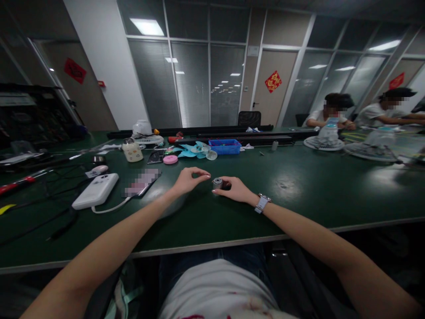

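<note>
Right hand (234, 188): resting on the green table (299, 186) near its front edge, fingers pinching a small metal cylinder (217, 182) held upright just above the surface; wristwatch (262, 203) on the wrist. Left hand (191, 179): just beside the cylinder, not touching it, thumb and forefinger tips pressed together, other fingers curled; impossible to tell whether anything tiny sits in the pinch. To the left: white power bank (96, 190) with cable, phone (142, 182) lying flat. Further back: pink disc (170, 159), teal fan blade (189, 150), blue tray (225, 146). Two seated people at far right, well apart.
</note>
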Action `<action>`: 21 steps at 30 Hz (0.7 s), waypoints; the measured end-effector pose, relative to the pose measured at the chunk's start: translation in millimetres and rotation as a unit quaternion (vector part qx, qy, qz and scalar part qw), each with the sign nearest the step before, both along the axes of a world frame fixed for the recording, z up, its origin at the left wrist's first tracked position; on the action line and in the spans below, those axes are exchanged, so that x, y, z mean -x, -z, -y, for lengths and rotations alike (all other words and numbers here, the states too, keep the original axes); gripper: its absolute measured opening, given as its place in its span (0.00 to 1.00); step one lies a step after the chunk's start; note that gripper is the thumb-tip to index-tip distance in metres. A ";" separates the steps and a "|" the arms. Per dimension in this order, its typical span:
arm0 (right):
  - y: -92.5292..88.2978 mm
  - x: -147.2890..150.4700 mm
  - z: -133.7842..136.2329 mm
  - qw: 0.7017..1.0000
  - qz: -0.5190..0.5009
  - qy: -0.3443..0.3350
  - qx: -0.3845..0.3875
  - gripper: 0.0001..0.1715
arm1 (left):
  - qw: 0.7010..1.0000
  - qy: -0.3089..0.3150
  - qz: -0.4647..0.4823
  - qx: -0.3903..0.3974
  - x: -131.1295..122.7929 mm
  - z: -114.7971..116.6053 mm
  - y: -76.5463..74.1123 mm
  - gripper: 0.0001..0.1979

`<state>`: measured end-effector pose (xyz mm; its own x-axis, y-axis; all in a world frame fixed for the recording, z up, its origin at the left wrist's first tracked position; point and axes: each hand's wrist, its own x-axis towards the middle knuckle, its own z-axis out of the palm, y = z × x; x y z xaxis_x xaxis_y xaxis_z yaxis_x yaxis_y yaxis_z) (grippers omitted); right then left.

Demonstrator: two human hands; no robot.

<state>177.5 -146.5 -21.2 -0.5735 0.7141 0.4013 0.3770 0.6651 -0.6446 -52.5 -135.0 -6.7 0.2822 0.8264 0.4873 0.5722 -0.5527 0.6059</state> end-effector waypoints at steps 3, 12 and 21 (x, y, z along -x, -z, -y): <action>2.3 -0.3 -2.3 1.000 0.001 0.001 -0.007 0.21 | 0.999 0.012 0.030 -0.009 -18.2 8.4 1.2 0.13; 4.0 0.1 -3.8 1.000 -0.001 0.004 -0.006 0.21 | 0.999 0.024 0.048 0.001 -32.3 11.8 2.7 0.12; 2.1 1.2 -2.0 1.000 0.002 0.007 -0.004 0.19 | 0.998 0.010 -0.027 -0.048 -32.8 18.3 -6.4 0.12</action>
<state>176.3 -144.5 -23.3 -0.5649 0.7191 0.4048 0.3890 0.6647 -0.6379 -19.7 -153.2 -0.3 0.3264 0.7702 0.5480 0.5902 -0.6189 0.5183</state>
